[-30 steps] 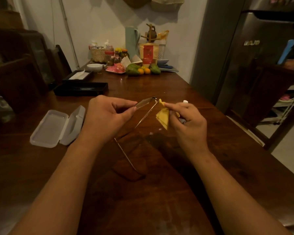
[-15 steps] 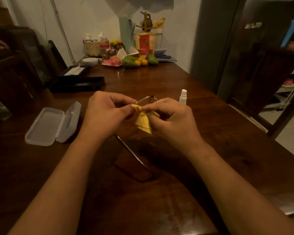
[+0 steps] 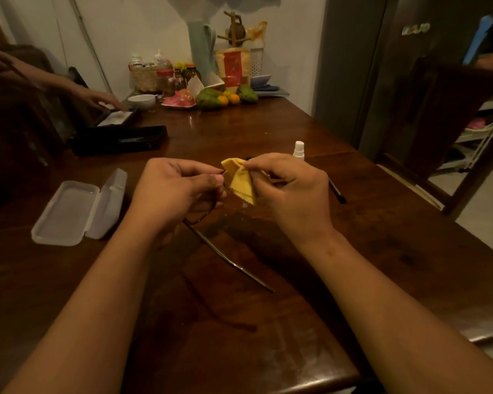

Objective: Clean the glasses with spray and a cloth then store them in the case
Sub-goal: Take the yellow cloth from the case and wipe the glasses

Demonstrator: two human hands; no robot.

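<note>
- The right hand (image 3: 288,191) is pinching a yellow cloth (image 3: 241,182) between thumb and forefinger, with the fingers curled tight. The cloth is wrapping the part of the glasses (image 3: 230,260) held there, so the lens beneath is not showing.
- The left hand (image 3: 177,191) is clamping the frame between the thumb and curled fingers, just beside the cloth. The two hands are working close together above the middle of the table (image 3: 382,223).
- The glasses are of thin metal wire. One slim temple is slanting from under the left hand toward the table's near edge. A second, dark-tipped temple is jutting out past the right hand. Contact with the wood cannot be told.
- The cloth is soft and matt, with its zigzag-cut lower edge hanging free.
- A small white-capped spray bottle (image 3: 299,149) is standing upright just beyond the right hand.
- The case (image 3: 74,211), of translucent plastic with rounded corners, is lying open near the table's left edge, apart from the left hand.
- The table is showing dark, glossy wood.
- A black tray (image 3: 117,139) is lying beyond the case. Fruit (image 3: 211,98) and a white bowl (image 3: 142,100) are sitting at the far edge, and another person's hand (image 3: 97,98) is reaching in at the far left corner.
</note>
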